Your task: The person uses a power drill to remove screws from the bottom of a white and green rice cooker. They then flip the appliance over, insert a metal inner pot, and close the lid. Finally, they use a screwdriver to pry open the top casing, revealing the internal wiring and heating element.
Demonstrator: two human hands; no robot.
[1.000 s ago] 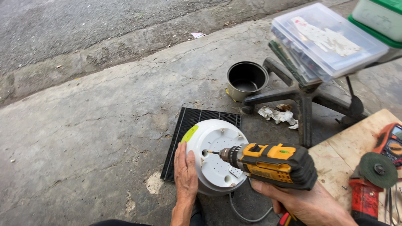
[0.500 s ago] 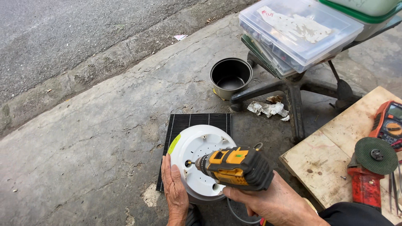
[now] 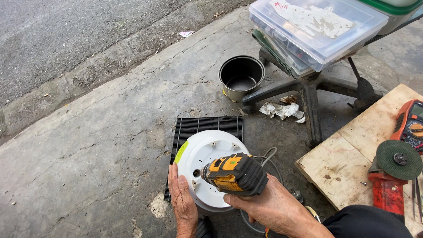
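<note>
Dark metal pot point(image 3: 241, 77) sits empty on the concrete; clear plastic bins point(image 3: 315, 28) on the chair base hold papers and small parts. Right hand point(image 3: 269, 207) wraps closed round the yellow-black drill point(image 3: 233, 174), long axis level, nose pointing left onto the white round base point(image 3: 207, 169) lying on a black grille point(image 3: 207, 125). Left hand point(image 3: 183, 202) lies flat, fingers extended, against the base's rim. The bit's tip is hidden.
</note>
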